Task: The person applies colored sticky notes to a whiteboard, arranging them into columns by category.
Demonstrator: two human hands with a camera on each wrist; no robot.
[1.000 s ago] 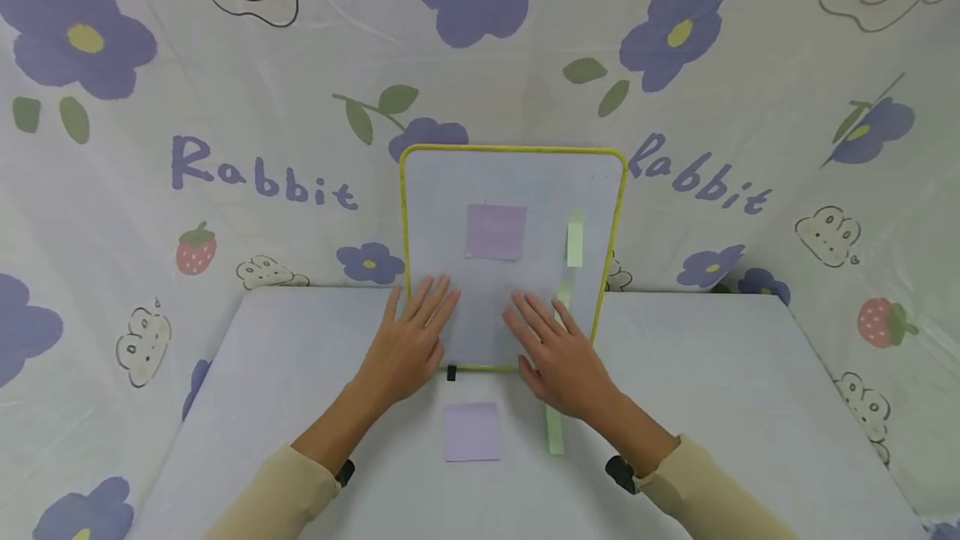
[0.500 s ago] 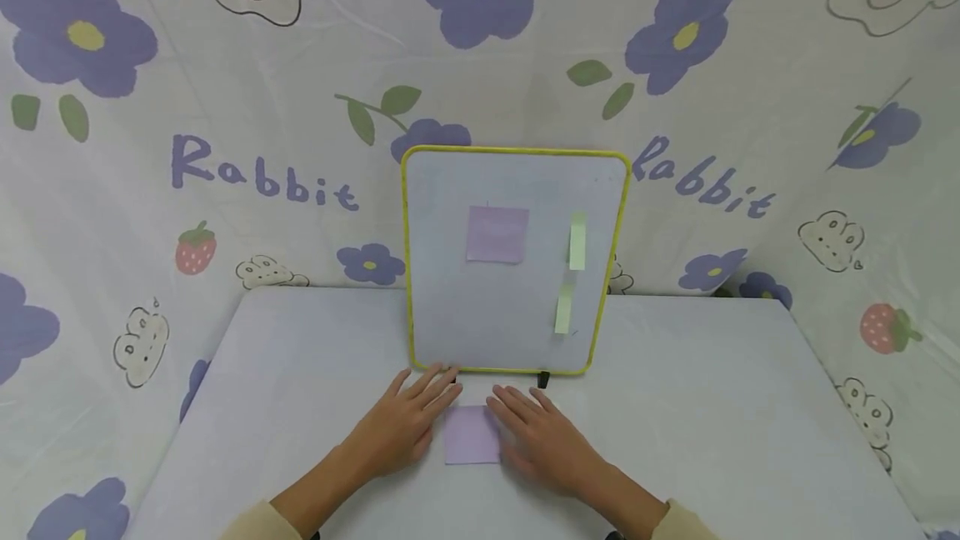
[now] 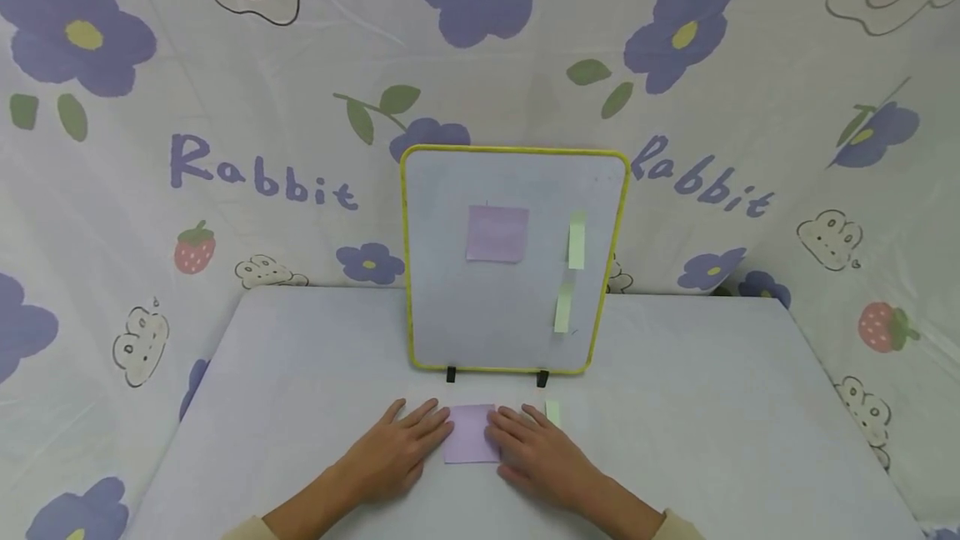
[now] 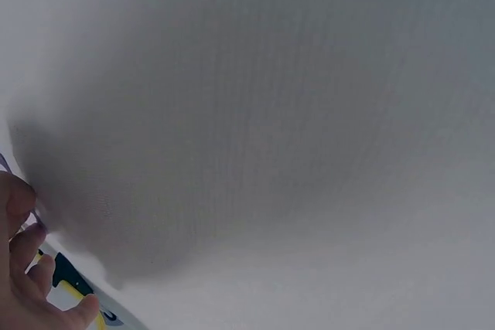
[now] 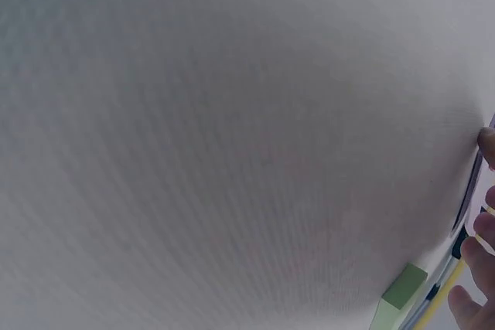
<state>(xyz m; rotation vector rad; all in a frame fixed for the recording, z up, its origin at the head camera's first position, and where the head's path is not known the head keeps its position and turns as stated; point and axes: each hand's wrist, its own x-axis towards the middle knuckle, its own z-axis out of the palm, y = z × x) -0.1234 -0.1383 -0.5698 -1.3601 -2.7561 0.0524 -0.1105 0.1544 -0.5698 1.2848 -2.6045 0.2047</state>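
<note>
A purple sticky-note pad [image 3: 471, 435] lies on the white table between the two hands. My left hand [image 3: 393, 452] rests at the pad's left edge, fingers extended and fingertips touching it. Against its right edge lies my right hand [image 3: 543, 452], its fingertips over the pad's side. In the left wrist view only part of the left hand [image 4: 31, 268] shows at the lower left corner. The right wrist view catches the right hand [image 5: 481, 245] at its right border. Beyond the right fingers, a narrow green sticky-note pad [image 3: 552, 413] is partly hidden; its thick end [image 5: 404, 287] shows from the right wrist.
A yellow-framed whiteboard [image 3: 487, 307] stands upright behind the hands on black feet [image 3: 542, 379]. It carries a purple sticky note [image 3: 498, 234] and two green strips, an upper strip [image 3: 576, 242] and a lower strip [image 3: 562, 309]. A patterned cloth [image 3: 525, 90] hangs behind.
Both hands have come down from the whiteboard's lower part to the table, either side of the purple pad. The lower green strip and the board's feet are now uncovered.
</note>
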